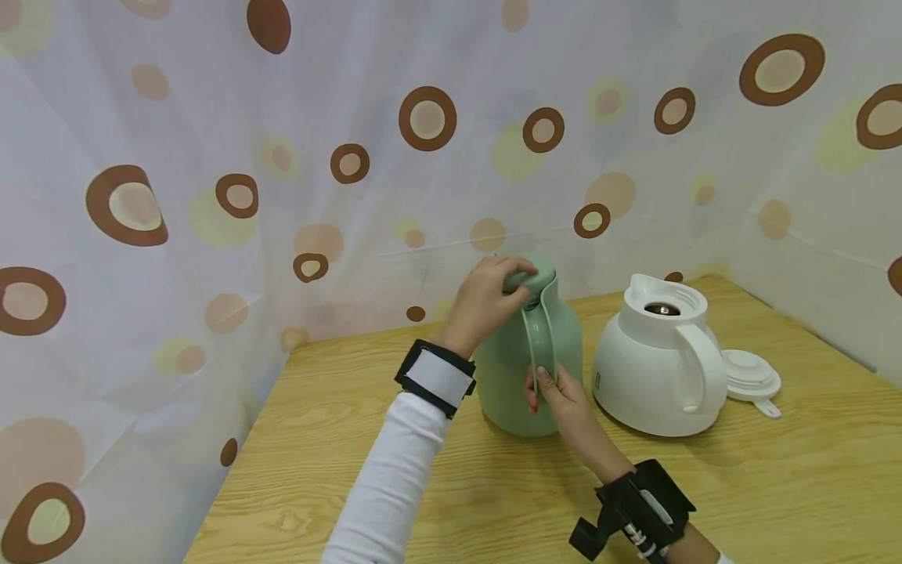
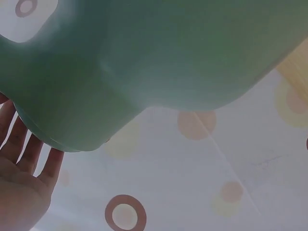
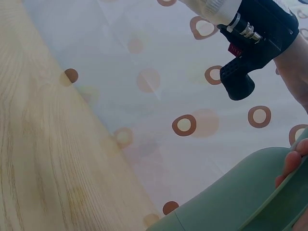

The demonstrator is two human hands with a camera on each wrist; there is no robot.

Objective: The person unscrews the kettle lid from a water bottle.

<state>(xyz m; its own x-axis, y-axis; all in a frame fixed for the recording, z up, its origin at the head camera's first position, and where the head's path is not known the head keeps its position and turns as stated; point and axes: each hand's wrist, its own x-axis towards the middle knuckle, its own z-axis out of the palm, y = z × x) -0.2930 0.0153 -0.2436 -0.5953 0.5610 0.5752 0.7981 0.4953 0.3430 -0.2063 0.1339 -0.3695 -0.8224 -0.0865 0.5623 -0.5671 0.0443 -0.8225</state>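
A green thermos jug (image 1: 514,392) stands upright on the wooden table, its handle turned toward me. My left hand (image 1: 486,301) grips the round green lid (image 1: 533,276) from above, thumb on the near side. In the left wrist view, the fingers (image 2: 30,149) of that hand lie along the lid's edge. Lower down, my right hand (image 1: 567,399) holds the jug's handle (image 1: 541,337), with the thumb on its near face. The right wrist view shows only some fingertips (image 3: 290,163) on the handle, at the frame's edge.
Close to the right of the green jug stands a white thermos jug (image 1: 651,384) with its mouth uncovered. Behind its handle, a white lid with a tab (image 1: 750,380) lies on the table (image 1: 338,446). A curtain patterned with dots (image 1: 366,70) hangs behind the table.
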